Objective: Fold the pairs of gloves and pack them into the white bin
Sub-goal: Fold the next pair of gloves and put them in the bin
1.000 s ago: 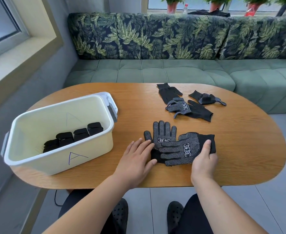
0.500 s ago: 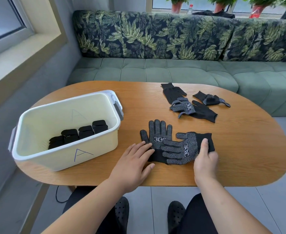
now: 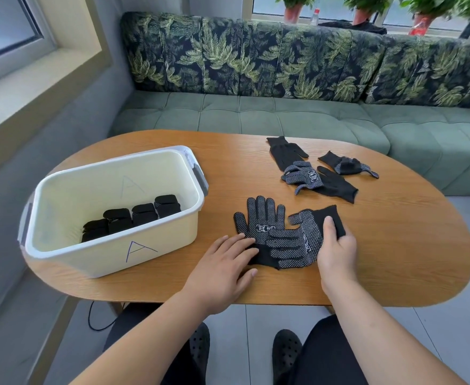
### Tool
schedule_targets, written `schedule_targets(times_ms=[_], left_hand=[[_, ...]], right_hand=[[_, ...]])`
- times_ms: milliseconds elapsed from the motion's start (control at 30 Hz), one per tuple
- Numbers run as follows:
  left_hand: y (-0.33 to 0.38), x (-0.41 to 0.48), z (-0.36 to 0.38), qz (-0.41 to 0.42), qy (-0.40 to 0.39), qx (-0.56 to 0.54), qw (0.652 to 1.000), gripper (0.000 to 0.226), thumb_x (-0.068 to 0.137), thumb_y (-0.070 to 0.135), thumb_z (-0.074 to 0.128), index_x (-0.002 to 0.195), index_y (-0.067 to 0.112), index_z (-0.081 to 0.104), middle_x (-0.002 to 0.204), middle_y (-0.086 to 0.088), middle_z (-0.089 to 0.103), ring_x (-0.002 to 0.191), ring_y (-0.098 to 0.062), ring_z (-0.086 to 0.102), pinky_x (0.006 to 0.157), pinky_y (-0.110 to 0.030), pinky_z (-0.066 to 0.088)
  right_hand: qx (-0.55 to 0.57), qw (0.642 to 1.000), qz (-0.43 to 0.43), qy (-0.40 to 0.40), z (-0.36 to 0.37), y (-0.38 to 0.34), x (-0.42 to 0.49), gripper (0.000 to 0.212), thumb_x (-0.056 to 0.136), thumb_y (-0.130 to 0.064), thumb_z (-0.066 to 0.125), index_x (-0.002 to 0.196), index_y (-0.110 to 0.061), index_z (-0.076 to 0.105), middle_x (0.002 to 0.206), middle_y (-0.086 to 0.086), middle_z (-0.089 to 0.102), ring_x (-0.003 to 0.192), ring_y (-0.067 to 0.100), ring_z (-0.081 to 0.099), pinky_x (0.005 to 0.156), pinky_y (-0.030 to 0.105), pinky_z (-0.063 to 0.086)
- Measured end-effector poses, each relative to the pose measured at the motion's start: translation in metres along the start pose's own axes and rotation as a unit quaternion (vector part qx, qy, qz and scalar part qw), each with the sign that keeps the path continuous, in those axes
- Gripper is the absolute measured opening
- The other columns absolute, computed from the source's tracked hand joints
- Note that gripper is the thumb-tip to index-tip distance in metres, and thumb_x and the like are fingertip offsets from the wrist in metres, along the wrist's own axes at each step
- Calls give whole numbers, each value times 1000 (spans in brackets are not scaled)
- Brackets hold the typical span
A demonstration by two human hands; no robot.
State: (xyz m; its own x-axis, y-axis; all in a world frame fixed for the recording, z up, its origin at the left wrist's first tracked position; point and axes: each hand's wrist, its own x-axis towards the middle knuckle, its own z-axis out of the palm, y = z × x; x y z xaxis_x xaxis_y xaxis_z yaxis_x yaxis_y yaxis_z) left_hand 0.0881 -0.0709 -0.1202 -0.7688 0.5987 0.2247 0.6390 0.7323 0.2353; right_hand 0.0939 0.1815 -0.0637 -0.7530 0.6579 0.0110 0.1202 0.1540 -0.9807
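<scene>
A brown wooden worktop with round ends stands in the middle. On its far side is a green sofa with leafy back cushions. Plant pots stand on the far window ledge. A black cable lies on the grey floor, near left.

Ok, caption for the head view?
Left hand presses the upright glove while the right hand pinches the cuff of the crossing glove; folded pairs sit in the white bin.

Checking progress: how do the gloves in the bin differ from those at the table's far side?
Binned gloves are folded into compact bundles in a row; far gloves lie loose and overlapping. Binned gloves show no dots; far gloves show white dots. Both are black.
</scene>
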Motion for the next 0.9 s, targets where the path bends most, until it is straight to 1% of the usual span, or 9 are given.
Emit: schedule_targets(times_ms=[167,333,433,533,600,667,767,833,900], left_hand=[[0,0,2,20,33,1,999,45,110,46,44,146,23,60,160,5,50,155,-19,37,129,-44,26],[-1,0,5,39,51,6,998,41,109,43,48,140,22,65,153,6,57,151,-18,43,128,-43,29],[-1,-1,6,53,60,8,997,40,110,42,48,138,20,67,150,6,59,148,-18,47,126,-44,31],[-2,-2,7,56,68,1,996,40,110,41,48,139,20,67,150,7,60,147,-16,48,126,-43,33],[-3,-2,8,53,70,-6,996,40,110,41,49,139,21,67,151,7,60,148,-14,48,126,-43,34],[-3,-1,8,53,70,-8,996,39,110,41,49,139,21,67,152,7,59,148,-14,48,125,-43,34],[-3,-1,8,55,66,-5,996,39,110,40,48,139,21,66,152,6,59,148,-16,48,127,-42,33],[-2,-1,7,56,67,-3,996,39,111,39,47,139,20,66,153,5,59,149,-17,47,127,-42,32],[-1,-2,7,60,74,-4,995,38,111,37,47,138,19,67,151,4,60,148,-17,47,127,-43,32]], right_hand=[[-30,990,-124,-55,5,-47,8,10,107,-32,64,104,-32,73,94,-23,76,93,-4,68,90,29,55],[-97,963,-231,-103,20,-91,40,22,99,-25,73,121,-28,76,116,-14,75,115,9,69,108,38,53],[-132,953,-246,-115,28,-113,57,21,98,-28,75,118,-32,78,107,-20,74,107,8,71,102,38,56],[-113,945,-288,-108,32,-122,56,19,96,-26,77,110,-38,78,97,-26,74,93,-6,69,89,23,54],[-120,934,-309,-137,36,-112,44,21,94,-18,79,107,-34,80,97,-25,74,91,-10,67,87,14,50],[-178,910,-314,-203,40,-81,31,23,91,-13,80,104,-31,81,102,-19,76,97,-5,69,93,19,52],[-365,828,-313,-287,41,-21,9,21,91,-17,76,105,-34,79,110,-17,73,107,10,67,91,30,53],[-404,799,-344,-282,39,9,-5,21,92,-18,74,108,-32,77,113,-17,69,112,14,62,90,34,53],[-391,801,-374,-256,39,19,-12,20,91,-16,76,108,-27,78,111,-16,69,110,15,62,88,37,56]])
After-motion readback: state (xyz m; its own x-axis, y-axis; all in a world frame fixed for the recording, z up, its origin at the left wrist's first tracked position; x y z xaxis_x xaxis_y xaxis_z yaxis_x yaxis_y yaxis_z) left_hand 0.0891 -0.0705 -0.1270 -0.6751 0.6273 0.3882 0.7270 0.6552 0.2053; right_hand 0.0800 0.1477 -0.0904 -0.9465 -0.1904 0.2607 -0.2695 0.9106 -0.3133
